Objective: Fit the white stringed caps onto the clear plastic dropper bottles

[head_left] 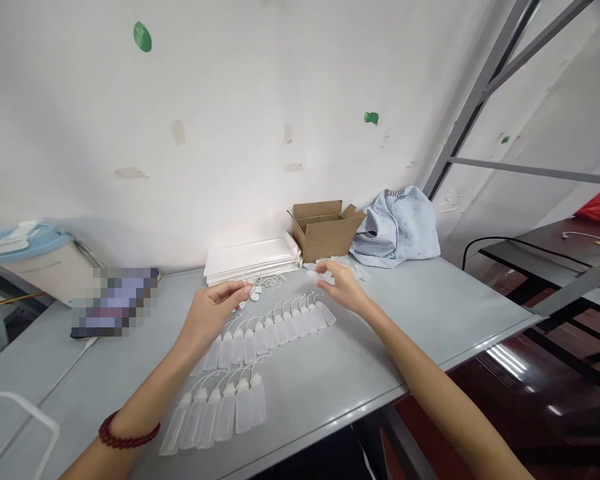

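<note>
Table (460,300) with bottles (227,417), white wall (230,87) behind; left hand (211,313) pinched closed, right hand (344,287) curled (grip unclear).

Open for passing across the right part of the worktop (460,300) and the strip right of the front row of translucent bottles (229,417). Blocked at the back by stacked white sheets (253,259), an open cardboard box (331,241) and crumpled light-blue cloth (407,230); crossed at left by a white cable (39,404).

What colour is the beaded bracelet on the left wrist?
Dark red; the bracelet shows best in the head view.
</note>
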`<state>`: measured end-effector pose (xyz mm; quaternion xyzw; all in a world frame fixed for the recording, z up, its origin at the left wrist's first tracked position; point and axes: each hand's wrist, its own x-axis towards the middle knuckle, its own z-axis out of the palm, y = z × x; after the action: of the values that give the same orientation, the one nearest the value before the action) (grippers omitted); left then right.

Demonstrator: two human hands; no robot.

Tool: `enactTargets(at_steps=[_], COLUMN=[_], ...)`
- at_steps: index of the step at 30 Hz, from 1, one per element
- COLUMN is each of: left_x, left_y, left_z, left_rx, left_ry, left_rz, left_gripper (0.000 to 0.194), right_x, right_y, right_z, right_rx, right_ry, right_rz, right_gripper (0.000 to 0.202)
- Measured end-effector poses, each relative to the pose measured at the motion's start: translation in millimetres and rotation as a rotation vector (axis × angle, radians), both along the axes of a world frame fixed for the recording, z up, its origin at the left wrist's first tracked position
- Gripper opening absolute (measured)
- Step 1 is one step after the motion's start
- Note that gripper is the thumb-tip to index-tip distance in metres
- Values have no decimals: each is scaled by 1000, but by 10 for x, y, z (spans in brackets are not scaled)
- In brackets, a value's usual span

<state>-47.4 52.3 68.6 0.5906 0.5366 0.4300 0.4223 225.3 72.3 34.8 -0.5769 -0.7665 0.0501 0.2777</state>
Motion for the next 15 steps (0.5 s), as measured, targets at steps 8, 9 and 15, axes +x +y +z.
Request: enactTargets(at_steps=[8,9,15], left_x=[116,129,192], left_y=[-210,-231,-308], left_z=[-5,-6,-52], left_rx=[59,72,216], left_ry=[82,83,131], left_rz=[-91,-99,-145], left_gripper=[25,24,18], right_x=[-516,-543,-587], right_y=[-414,-430,-470], right_z=[24,21,44], right_rx=[-110,-118,-173], right_ry=[514,519,560], right_rz=[404,415,444], right_gripper=[22,23,25])
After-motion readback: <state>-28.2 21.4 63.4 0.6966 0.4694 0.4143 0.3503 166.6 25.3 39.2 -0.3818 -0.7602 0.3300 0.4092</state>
